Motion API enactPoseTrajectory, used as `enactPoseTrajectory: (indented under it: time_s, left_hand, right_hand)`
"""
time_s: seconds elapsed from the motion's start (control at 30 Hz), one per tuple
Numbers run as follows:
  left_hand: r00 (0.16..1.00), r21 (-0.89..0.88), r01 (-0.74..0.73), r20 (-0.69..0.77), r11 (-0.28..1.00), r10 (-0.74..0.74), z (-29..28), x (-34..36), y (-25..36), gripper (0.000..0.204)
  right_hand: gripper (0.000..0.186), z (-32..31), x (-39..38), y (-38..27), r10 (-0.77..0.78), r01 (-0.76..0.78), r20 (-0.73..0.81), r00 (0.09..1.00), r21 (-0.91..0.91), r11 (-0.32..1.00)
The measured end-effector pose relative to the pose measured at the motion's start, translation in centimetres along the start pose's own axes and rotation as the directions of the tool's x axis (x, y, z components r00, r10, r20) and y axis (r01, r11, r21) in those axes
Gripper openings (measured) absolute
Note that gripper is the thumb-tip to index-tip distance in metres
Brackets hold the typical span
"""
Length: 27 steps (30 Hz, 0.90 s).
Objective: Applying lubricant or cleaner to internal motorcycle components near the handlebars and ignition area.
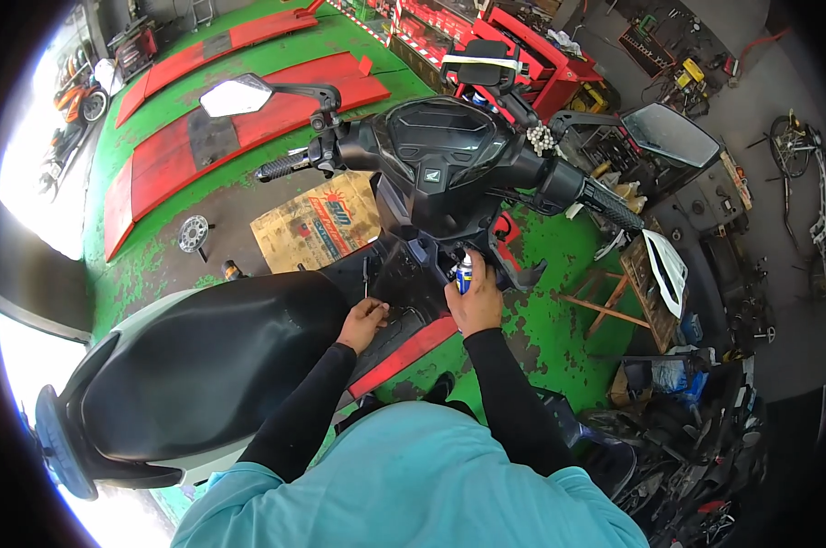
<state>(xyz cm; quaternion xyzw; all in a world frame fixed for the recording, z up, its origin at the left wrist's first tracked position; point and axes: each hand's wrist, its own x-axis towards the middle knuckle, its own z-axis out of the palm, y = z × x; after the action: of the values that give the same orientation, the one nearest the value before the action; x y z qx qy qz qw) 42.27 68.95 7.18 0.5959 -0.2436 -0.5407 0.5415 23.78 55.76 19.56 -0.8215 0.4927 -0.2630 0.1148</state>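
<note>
Floored in chipped green paint (573, 247), with red ramps (157, 183) across it. Lit by bright daylight (29, 183) at left. Furnished with a red tool cabinet (545, 57).

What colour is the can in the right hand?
The can is mainly blue and white: head view.

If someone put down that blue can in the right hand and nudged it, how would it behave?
The blue can looks round and narrow, so on its side it would probably roll. Standing, it might tip, as it seems taller than wide. Its smooth wall could feel slippery, though the right hand covers much of it.
</note>
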Motion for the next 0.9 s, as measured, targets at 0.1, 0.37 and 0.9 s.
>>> enactPoseTrajectory:
  time_s: [0.1, 0.37, 0.9]
  left_hand:
    - [1.000, 0.003, 0.012, 0.000, 1.000, -0.012, -0.2, -0.3, -0.6, 0.018]
    - [1.000, 0.020, 0.028, 0.001, 0.999, -0.028, -0.1, -0.7, -0.4, 0.018]
    - [1.000, -0.005, 0.025, -0.015, 1.000, -0.025, -0.7, -1.3, -1.1, 0.019]
  right_hand:
    - [0.066, 0.0, -0.1, -0.2, 0.000, 0.000, -0.008, 1.000, 0.011, 1.000]
    - [0.064, 0.3, 0.0, 0.3, 0.000, 0.001, -0.030, 1.000, 0.025, 1.000]
    - [0.066, 0.4, -0.3, 0.1, 0.004, -0.003, -0.031, 1.000, 0.033, 0.999]
